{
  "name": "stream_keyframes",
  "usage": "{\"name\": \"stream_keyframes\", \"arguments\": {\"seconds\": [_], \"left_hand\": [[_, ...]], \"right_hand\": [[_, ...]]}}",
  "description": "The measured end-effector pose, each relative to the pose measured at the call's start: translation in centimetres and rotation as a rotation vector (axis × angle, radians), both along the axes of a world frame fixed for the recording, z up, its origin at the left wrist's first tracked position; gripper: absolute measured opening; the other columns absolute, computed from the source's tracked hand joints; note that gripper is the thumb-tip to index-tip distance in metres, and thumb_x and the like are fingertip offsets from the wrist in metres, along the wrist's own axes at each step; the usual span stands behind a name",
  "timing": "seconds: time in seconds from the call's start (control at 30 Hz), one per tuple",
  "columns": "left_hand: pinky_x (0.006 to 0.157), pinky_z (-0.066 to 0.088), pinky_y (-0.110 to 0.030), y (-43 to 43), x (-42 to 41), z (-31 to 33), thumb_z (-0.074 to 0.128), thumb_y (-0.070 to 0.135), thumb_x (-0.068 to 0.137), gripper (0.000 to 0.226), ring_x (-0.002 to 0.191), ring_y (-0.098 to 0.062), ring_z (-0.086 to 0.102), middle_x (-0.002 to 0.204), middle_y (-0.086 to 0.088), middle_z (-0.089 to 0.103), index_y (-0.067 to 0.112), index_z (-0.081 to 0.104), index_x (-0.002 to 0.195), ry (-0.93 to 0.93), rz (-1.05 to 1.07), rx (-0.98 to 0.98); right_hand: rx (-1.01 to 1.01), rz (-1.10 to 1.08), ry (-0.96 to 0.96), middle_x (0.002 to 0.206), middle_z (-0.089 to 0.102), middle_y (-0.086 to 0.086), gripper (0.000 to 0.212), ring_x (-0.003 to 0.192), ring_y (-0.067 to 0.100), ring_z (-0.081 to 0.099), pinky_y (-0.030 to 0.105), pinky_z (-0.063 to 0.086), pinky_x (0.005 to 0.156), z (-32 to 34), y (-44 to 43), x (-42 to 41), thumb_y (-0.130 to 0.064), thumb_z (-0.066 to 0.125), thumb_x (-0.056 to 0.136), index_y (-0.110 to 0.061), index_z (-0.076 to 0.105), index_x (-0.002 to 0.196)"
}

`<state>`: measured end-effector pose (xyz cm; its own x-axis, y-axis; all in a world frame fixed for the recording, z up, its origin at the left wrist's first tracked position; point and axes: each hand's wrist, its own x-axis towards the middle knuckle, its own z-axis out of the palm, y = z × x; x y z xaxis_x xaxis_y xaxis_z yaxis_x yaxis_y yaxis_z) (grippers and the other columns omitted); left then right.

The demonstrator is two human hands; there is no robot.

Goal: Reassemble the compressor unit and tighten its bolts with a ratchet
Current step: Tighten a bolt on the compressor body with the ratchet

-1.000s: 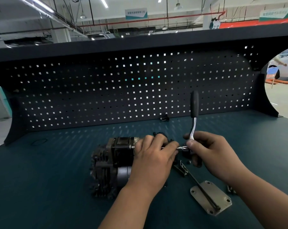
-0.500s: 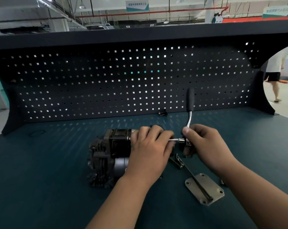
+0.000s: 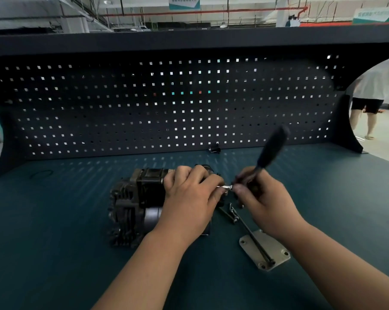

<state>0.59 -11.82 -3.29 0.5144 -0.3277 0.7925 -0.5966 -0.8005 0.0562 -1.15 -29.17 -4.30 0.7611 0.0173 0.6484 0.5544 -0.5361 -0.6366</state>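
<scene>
The dark, finned compressor unit (image 3: 131, 204) lies on its side on the teal bench. My left hand (image 3: 191, 195) grips its right end and hides that part. My right hand (image 3: 258, 195) holds the ratchet (image 3: 271, 148) at its head, the black handle leaning up and to the right, blurred. A shiny socket extension (image 3: 225, 187) runs from the ratchet head toward the compressor, between my two hands. Loose bolts (image 3: 232, 212) lie just below my hands.
A metal cover plate (image 3: 276, 253) with a long bolt (image 3: 253, 239) across it lies at the front right. A small dark part (image 3: 214, 149) sits by the pegboard (image 3: 166, 104) at the back. A person (image 3: 374, 95) stands beyond the bench's right end.
The ratchet handle has swung from upright to leaning right. My left hand stays on the compressor. The person at the right has come nearer.
</scene>
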Motion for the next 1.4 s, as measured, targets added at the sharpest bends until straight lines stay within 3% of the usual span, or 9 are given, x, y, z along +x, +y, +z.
{"name": "stream_keyframes", "arguments": {"seconds": [0.2,0.37,0.6,0.77,0.87,0.97,1.1,1.23,1.4], "left_hand": [[0.080,0.020,-0.033,-0.1,-0.3,0.0,0.056,0.038,0.086,0.015,0.091,-0.016,0.034,0.091,0.009,0.059,0.028,0.066,0.090,0.018,0.010,-0.014],[0.084,0.021,-0.034,0.0,-0.8,-0.1,0.045,0.043,0.088,0.027,0.094,-0.016,0.035,0.096,0.009,0.059,0.027,0.064,0.098,0.030,-0.031,-0.020],[0.086,0.022,-0.036,0.0,-0.8,0.1,0.042,0.042,0.088,0.029,0.094,-0.018,0.040,0.094,0.008,0.059,0.027,0.066,0.093,0.029,-0.019,0.013],[0.084,0.021,-0.035,0.2,-0.5,-0.1,0.043,0.043,0.089,0.030,0.091,-0.016,0.036,0.091,0.008,0.059,0.027,0.067,0.094,-0.004,-0.033,0.029],[0.082,0.022,-0.035,0.2,-0.5,-0.1,0.042,0.044,0.090,0.030,0.091,-0.016,0.035,0.091,0.009,0.058,0.027,0.067,0.094,0.004,-0.030,0.032],[0.082,0.022,-0.035,0.1,-0.6,-0.2,0.042,0.044,0.089,0.030,0.091,-0.017,0.035,0.092,0.009,0.058,0.026,0.067,0.094,0.008,-0.006,0.034],[0.084,0.024,-0.036,-0.1,-0.7,-0.3,0.043,0.042,0.090,0.030,0.091,-0.017,0.037,0.094,0.007,0.060,0.025,0.066,0.094,-0.007,0.006,-0.003],[0.088,0.025,-0.036,-0.2,-0.7,-0.4,0.044,0.038,0.089,0.028,0.091,-0.017,0.038,0.094,0.007,0.062,0.024,0.067,0.097,-0.019,0.004,-0.043],[0.085,0.025,-0.036,-0.3,-0.8,-0.3,0.043,0.037,0.089,0.027,0.088,-0.022,0.047,0.092,0.008,0.060,0.028,0.068,0.093,0.004,0.022,-0.019]], "right_hand": [[-0.118,-0.017,-0.082,0.082,0.053,-0.022,0.017,0.076,-0.006,0.055,0.009,0.039,0.068,-0.6,0.0,0.6,-0.020,0.059,0.091,-0.033,0.049,0.093],[0.131,-0.041,0.185,0.060,0.058,-0.013,0.019,0.049,0.006,0.053,0.029,0.045,0.051,1.3,1.4,0.6,-0.042,0.047,0.090,-0.028,0.059,0.088],[0.412,0.106,0.719,0.045,0.050,0.006,0.048,0.028,0.017,0.035,0.019,0.027,0.035,3.1,1.7,1.1,-0.045,0.036,0.099,-0.006,0.059,0.082],[0.100,-0.077,0.191,0.059,0.056,-0.006,0.031,0.056,0.017,0.056,0.035,0.044,0.057,1.6,1.3,0.9,-0.043,0.034,0.096,-0.024,0.054,0.083],[-0.344,-0.193,-0.294,0.060,0.062,0.001,0.028,0.051,0.028,0.061,0.035,0.049,0.053,1.0,0.3,0.8,-0.034,0.037,0.088,-0.013,0.057,0.088],[-0.448,-0.207,-0.413,0.063,0.064,0.005,0.034,0.050,0.030,0.063,0.033,0.049,0.052,0.5,0.0,1.1,-0.031,0.039,0.085,-0.005,0.060,0.089],[0.076,-0.089,0.165,0.059,0.052,-0.007,0.032,0.057,0.021,0.054,0.034,0.042,0.054,1.5,1.5,1.2,-0.043,0.032,0.095,-0.021,0.053,0.084],[0.528,0.160,0.807,0.041,0.036,0.002,0.047,0.030,0.014,0.025,0.017,0.023,0.036,2.8,1.9,1.7,-0.042,0.033,0.100,-0.012,0.050,0.069],[0.565,0.216,0.837,0.042,0.032,0.003,0.049,0.030,0.014,0.021,0.018,0.020,0.034,2.7,1.9,1.6,-0.041,0.033,0.100,-0.012,0.048,0.064]]}}
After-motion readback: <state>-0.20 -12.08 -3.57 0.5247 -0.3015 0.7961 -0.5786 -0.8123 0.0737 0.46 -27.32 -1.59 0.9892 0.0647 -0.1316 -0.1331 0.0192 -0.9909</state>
